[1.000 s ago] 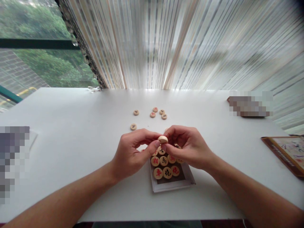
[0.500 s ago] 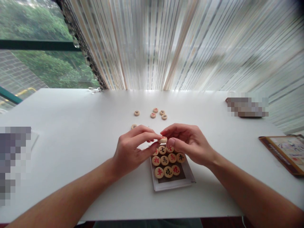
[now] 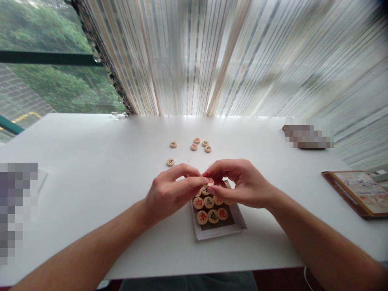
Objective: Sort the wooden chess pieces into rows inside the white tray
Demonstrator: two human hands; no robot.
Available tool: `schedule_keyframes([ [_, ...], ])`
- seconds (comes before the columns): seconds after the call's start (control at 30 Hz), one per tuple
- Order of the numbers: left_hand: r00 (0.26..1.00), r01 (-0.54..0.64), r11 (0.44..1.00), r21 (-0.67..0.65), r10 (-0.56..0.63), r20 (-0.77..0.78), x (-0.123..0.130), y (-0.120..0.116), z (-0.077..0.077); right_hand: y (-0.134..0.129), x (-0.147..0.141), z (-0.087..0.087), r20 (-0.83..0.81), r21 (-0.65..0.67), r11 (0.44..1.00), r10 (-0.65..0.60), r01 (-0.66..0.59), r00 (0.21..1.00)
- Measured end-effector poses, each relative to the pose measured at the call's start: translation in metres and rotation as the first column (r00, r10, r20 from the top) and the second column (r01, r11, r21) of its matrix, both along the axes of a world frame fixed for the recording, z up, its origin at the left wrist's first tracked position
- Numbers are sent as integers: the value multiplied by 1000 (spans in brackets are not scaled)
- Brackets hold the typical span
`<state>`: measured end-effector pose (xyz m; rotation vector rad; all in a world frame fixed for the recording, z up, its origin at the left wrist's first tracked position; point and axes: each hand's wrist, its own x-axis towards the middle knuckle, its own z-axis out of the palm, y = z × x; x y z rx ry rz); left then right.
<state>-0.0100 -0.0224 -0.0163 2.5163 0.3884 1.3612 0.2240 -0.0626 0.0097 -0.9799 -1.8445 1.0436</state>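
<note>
A round wooden Chinese chess piece (image 3: pixel 210 182) with a red character is held up over the box between the fingertips of both hands. My left hand (image 3: pixel 174 186) pinches it from the left. On the other side, the thumb and fingers of my right hand (image 3: pixel 241 182) close on the same piece. Beneath lies a shallow box (image 3: pixel 220 233) with a grey-white rim and dark bottom. Rows of chess pieces with red or black characters fill much of it, among them a black-marked piece (image 3: pixel 213 216) in the nearest row. My hands hide the box's far part.
Several loose chess pieces (image 3: pixel 194 147) lie on the white table (image 3: pixel 91 169) beyond my hands, one piece (image 3: pixel 170 162) nearer on the left. A brown-edged flat board or box (image 3: pixel 357 194) lies at right. Blurred-out items stand at both sides. Curtains (image 3: pixel 182 60) hang behind.
My right hand has closed in from a small gap and now grips the piece along with my left hand. The piece is tilted more toward me. The view has shifted slightly.
</note>
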Motion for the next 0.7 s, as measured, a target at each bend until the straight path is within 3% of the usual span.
schedule_keyframes([
  [0.27, 992, 89, 996, 14, -88, -88, -2, 0, -2, -4, 11, 15, 169, -100, 990, 113, -97, 979],
  [0.47, 991, 121, 992, 29, -119, -64, 2, 1, -2, -11, 11, 23, 323, 57, 995, 55, -78, 945],
  [0.7, 995, 91, 994, 57, -89, -36, 3, 2, -2, -19, 12, 34, 366, 113, 990, 34, -81, 930],
])
